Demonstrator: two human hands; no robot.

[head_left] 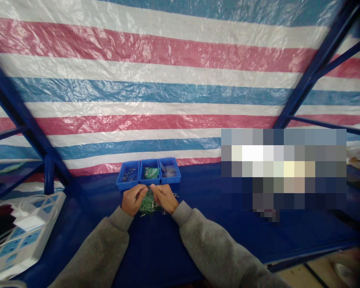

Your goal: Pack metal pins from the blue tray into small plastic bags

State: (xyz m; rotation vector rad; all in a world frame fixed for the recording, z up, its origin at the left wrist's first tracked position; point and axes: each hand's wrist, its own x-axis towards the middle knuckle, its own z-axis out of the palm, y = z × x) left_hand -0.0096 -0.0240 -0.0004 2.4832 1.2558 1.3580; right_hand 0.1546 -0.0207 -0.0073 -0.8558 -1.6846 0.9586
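Green component with thin metal pins (148, 205) is pinched between the closed fingers of the bare left hand (133, 200) and right hand (165, 198), just in front of a blue three-compartment plastic parts tray (148, 183) on a dark blue tabletop (168, 244).

the tarp (156, 92) runs in wide stripes of red, white and blue. the shelf frame (318, 52) and the three bins (148, 172) are deep blue. the sleeves (210, 236) are plain grey, the power strip (24, 236) is white with blue panels, and the small bag (148, 204) looks green, though it's partly hidden.
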